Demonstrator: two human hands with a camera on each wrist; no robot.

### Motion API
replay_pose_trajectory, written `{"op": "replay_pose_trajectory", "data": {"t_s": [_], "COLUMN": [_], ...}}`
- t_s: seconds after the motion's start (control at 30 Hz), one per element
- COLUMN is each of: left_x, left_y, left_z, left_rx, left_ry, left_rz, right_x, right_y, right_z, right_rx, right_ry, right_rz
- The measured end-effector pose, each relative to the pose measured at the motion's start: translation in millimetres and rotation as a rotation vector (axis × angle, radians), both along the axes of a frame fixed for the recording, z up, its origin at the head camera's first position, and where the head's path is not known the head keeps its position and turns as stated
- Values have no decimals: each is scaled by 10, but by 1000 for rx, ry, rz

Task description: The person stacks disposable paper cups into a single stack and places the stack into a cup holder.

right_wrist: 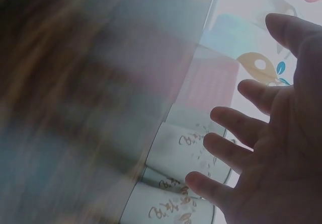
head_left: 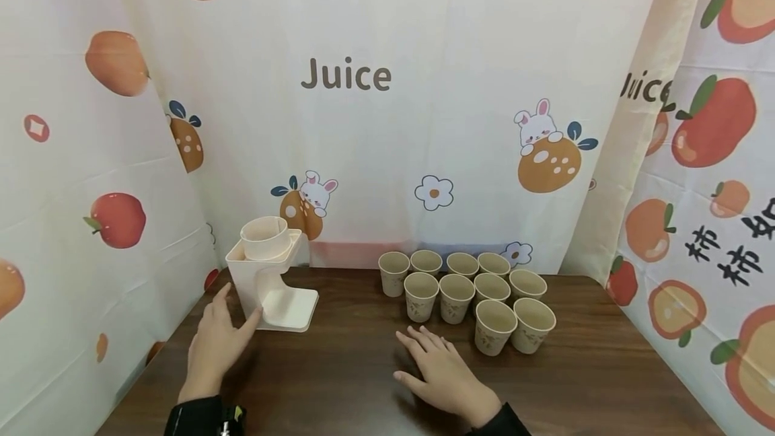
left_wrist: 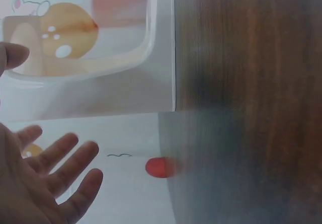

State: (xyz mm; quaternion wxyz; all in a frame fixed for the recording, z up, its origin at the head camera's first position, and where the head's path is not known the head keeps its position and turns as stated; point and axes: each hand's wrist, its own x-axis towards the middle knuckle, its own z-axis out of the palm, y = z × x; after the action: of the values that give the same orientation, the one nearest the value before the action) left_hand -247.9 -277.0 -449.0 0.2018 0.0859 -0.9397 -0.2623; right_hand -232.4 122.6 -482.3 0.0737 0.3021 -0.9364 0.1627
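A white plastic stand [head_left: 251,281] with a round cylinder [head_left: 264,239] on top and a flat foot [head_left: 292,309] is on the left part of the table. My left hand [head_left: 218,345] is at its near left side with fingers spread. Whether the thumb touches the stand I cannot tell. In the left wrist view, the hand's fingers [left_wrist: 75,171] are apart and hold nothing. Several paper cups [head_left: 457,295] with a leaf print stand upright in a group on the right. Just in front of them, my right hand [head_left: 445,375] is palm down, fingers extended, holding nothing.
The dark wooden table [head_left: 327,382] lies under everything. A white fruit-print cloth [head_left: 424,133] hangs behind it, with more cloth at the left and right sides. Two paper cups [head_left: 514,328] stand nearest the front of the group.
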Motion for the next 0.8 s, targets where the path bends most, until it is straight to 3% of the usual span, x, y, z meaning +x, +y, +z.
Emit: {"op": "replay_pose_trajectory", "data": {"t_s": [0.13, 0.27, 0.53, 0.8], "left_x": [-95, -194, -404, -562], "left_y": [-54, -87, -110, -89], "left_z": [-43, -72, -62, -91], "left_rx": [4, 25, 318, 477], "left_ry": [-23, -56, -12, 68], "left_rz": [32, 18, -116, -172], "right_x": [3, 5, 20, 27], "right_y": [-47, -79, -127, -153], "right_z": [-10, -6, 30, 40], "right_rx": [8, 11, 15, 22], "right_ry": [5, -11, -56, -112], "right_rz": [23, 48, 88, 146]}}
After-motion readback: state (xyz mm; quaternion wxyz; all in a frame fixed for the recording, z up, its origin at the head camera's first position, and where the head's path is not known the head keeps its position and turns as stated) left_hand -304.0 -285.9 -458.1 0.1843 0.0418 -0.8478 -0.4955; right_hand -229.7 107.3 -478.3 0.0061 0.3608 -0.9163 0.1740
